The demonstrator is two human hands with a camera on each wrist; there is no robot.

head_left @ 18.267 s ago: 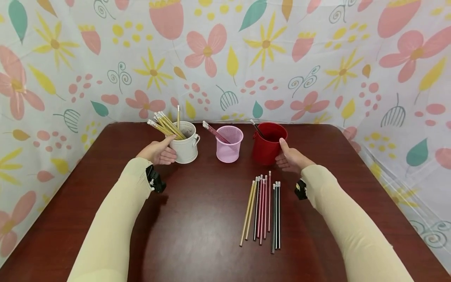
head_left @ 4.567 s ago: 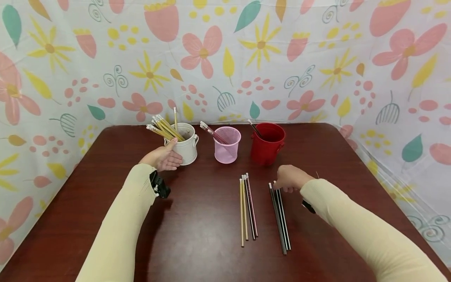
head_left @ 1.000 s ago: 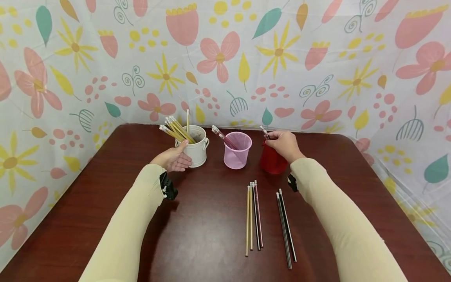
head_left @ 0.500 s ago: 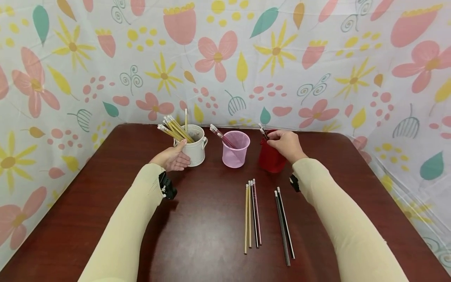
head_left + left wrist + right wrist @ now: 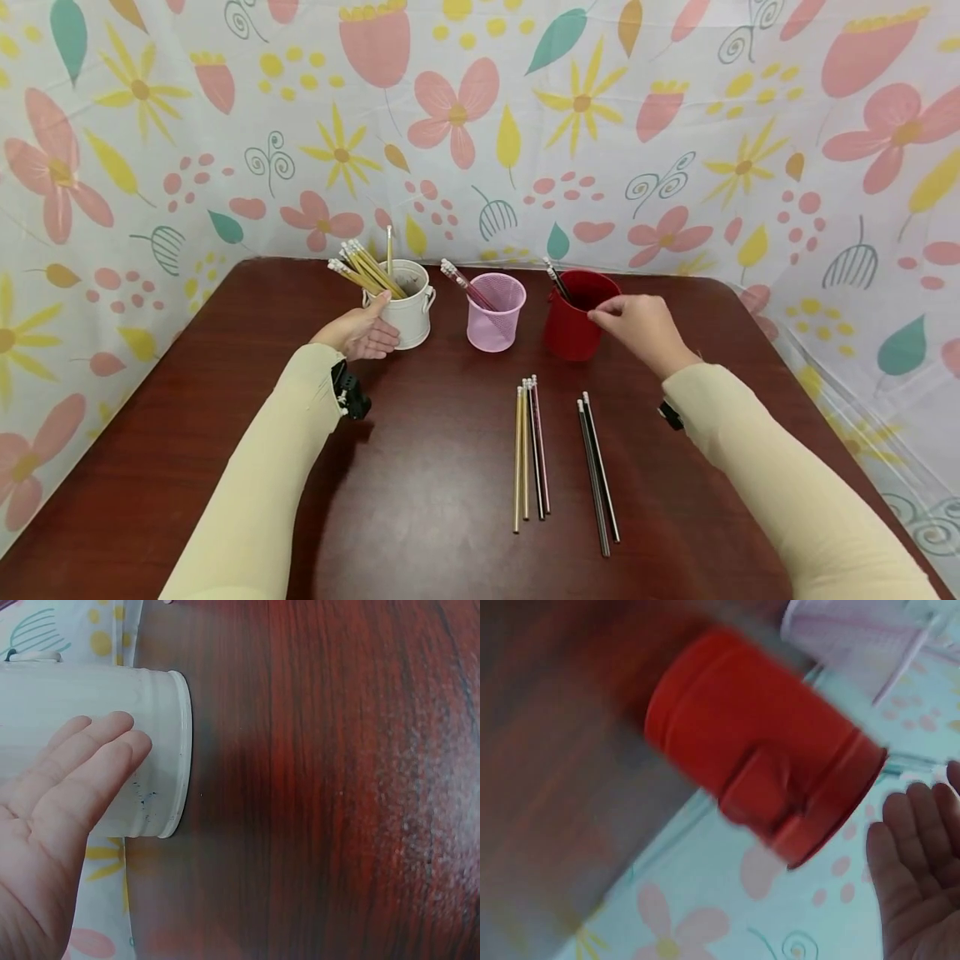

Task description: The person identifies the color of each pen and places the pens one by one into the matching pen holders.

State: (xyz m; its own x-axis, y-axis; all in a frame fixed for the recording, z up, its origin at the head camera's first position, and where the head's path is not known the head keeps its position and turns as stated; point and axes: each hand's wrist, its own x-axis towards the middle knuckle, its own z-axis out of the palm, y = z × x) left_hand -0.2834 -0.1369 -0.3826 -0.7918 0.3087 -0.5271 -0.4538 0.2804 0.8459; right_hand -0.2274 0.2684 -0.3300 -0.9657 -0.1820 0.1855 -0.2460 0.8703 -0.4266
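Observation:
My left hand rests against the white bucket, thumb at the rim and fingers straight along its side. Several gold pencils lean out of that bucket. In the left wrist view the straight fingers lie over the white wall. My right hand, holding nothing, is just right of the red bucket's rim. Black pencils lean on the left inside the red bucket. Its outer side and handle show, blurred, in the right wrist view, with the fingers extended beyond the rim.
Between the buckets stands a pink mesh cup with several dark pink pencils. On the brown table lie two gold pencils, a black and a pink one beside them, and two black pencils further right. A floral cloth hangs behind.
The right hand has let go of a black pencil in the red bucket and drawn back right. Since the earliest frame, pink and black pencils have left the table for their containers. Left hand stays.

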